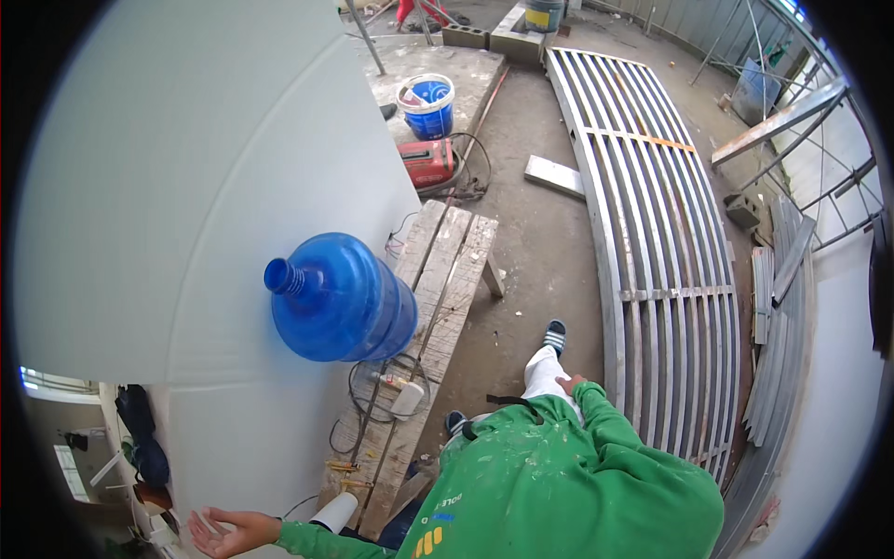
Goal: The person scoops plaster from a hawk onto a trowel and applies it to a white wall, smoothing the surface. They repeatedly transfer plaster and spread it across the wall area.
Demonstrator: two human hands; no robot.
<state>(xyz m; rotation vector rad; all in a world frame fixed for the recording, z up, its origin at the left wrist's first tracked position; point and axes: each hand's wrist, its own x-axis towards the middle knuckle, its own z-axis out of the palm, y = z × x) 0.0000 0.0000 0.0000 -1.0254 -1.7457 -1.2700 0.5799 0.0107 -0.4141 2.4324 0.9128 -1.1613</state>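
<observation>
Through the head camera, my only view, I saw the person's left hand (228,534) to the left of the wooden bench's (453,261) near end, palm upturned, fingers loosely spread, holding nothing. Closest to it, at the bench's near end, was a white cylinder (337,511), partly hidden. The right hand (571,383), to the right of the bench, rested by the white trousers (549,374), fingers partly bent; its palm was hidden, so I could not tell whether it held anything. On the bench, a blue water jug (340,298) stood open-mouthed, no cap visible, beyond a white block (407,400) and looped cable (352,391). I judged no handling underway: the cylinder and jug stood untouched, and I saw nothing that marked work as finished or showed how much remained.
</observation>
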